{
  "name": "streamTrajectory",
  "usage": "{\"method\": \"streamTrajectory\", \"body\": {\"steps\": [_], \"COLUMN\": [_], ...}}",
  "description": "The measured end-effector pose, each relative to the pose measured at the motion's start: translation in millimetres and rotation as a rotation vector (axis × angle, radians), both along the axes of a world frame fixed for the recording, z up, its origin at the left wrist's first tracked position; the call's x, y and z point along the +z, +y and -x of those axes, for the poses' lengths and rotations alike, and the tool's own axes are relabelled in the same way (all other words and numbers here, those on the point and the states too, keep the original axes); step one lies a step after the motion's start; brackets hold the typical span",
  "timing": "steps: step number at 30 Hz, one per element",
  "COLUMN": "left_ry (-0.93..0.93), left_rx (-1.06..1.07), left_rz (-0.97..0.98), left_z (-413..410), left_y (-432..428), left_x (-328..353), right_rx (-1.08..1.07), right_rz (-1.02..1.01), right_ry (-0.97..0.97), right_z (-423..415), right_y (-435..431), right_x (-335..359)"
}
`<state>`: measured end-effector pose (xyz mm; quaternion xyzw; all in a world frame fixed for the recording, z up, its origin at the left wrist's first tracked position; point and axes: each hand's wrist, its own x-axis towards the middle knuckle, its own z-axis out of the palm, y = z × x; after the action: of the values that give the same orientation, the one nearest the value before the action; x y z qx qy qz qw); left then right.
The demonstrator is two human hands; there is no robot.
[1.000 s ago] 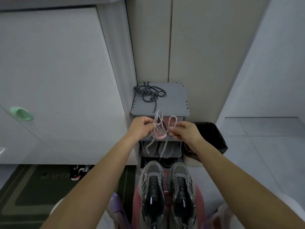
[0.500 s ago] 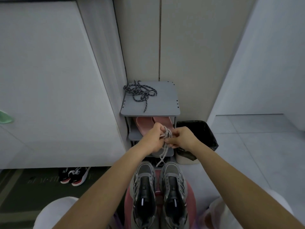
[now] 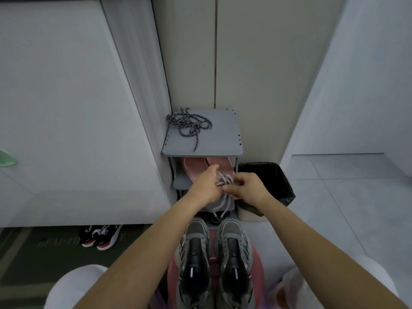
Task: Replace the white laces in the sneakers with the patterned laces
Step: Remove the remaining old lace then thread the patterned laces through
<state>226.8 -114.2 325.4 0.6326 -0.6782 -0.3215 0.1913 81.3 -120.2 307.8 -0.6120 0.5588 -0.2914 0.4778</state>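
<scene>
**Headcount at the shoe rack**

I count two grey mesh sneakers point(image 3: 193, 262), two pink slippers point(image 3: 194, 169) and two black-and-red trainers point(image 3: 101, 236). There is one tangle of dark speckled patterned laces point(image 3: 189, 126) and one bundle of pale white laces point(image 3: 224, 181); I can't count the strands in either. One grey tiered shoe rack point(image 3: 223, 141), one black-lined bin point(image 3: 267, 181).

My left hand point(image 3: 206, 187) and right hand point(image 3: 247, 187) have drawn together; white laces point(image 3: 225, 180), previously spread in open loops, now bunched between them.

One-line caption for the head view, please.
Left hand and right hand hold bunched white laces beyond grey sneakers; patterned laces lie on rack.
</scene>
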Motion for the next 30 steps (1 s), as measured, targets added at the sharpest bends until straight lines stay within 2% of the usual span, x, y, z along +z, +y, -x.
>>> {"method": "streamTrajectory", "body": {"steps": [4,8,15,24,28,30], "left_ry": [-0.05,0.021,0.142,0.193,0.2,0.192], "left_rx": [0.002,0.021,0.115,0.165,0.18,0.182], "left_rz": [0.005,0.007,-0.057,-0.056,-0.092,-0.093], "left_z": [-0.2,-1.4,-14.4,-35.8,-46.2,-49.5], "left_y": [3.9,7.1,9.2,5.5,7.8,8.0], "left_x": [-0.3,-1.3,-19.5,-46.4,-55.7,-56.6], "right_rx": [0.014,0.011,-0.177,-0.501,-0.518,-0.486], "right_rz": [0.025,0.024,-0.052,-0.104,-0.055,-0.101], "right_ry": [0.039,0.008,-0.085,-0.039,0.025,0.096], "right_z": [-5.2,-4.6,24.1,92.3,108.6,114.3], "right_y": [-0.3,-1.4,-6.8,-61.1,-98.5,-108.0], "right_x": [-0.2,-0.2,-4.2,-11.5,-2.4,-5.9]}}
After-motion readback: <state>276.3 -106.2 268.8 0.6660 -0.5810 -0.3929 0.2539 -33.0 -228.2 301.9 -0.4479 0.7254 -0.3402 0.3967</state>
